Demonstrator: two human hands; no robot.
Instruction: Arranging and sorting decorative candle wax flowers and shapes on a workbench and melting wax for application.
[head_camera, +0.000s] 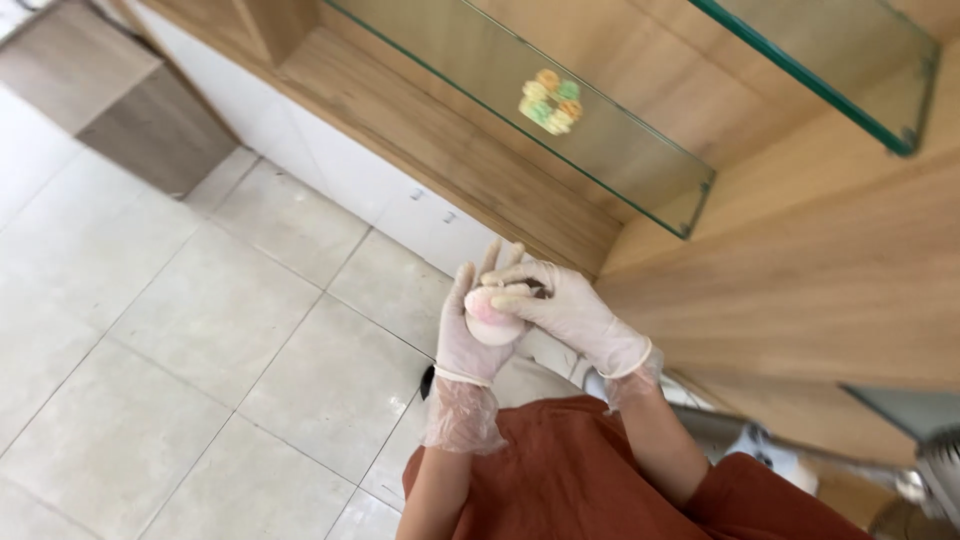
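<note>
Fingers (515, 283) of both your gloved hands clamp a pale pink-tinged ball (492, 318) at frame centre, apparently mid-shaping, nowhere set down yet.

glass shelves (640, 170), tiled floor (200, 330), wooden wall (800, 270)

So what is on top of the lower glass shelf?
On the lower glass shelf sits one cluster of small round pastel pieces, yellow, green and orange. The rest of the pane looks bare; what they are is too small to tell.
</note>
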